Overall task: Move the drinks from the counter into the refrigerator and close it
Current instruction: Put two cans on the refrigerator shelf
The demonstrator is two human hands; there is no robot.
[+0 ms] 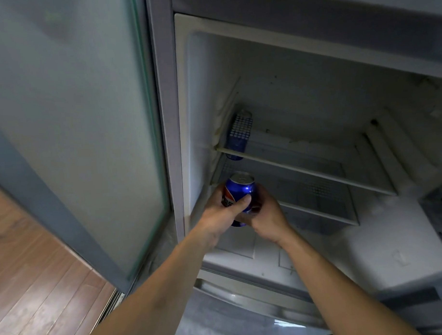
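Note:
A blue soda can point(240, 189) with a silver top is upright in front of the open refrigerator point(313, 109), near its left wall and just above the lower shelf point(316, 209). My left hand point(221, 215) grips the can, thumb across its front. My right hand point(267, 218) holds the can from the right and below. A second blue can with a white dotted pattern point(240, 131) stands at the back left of the upper glass shelf point(305, 169).
The refrigerator door's inner side point(437, 210) shows at the right edge. A frosted glass panel point(75, 122) stands to the left of the refrigerator. Wooden floor point(31, 286) lies at the lower left. A metal drawer handle point(244, 299) runs below the compartment.

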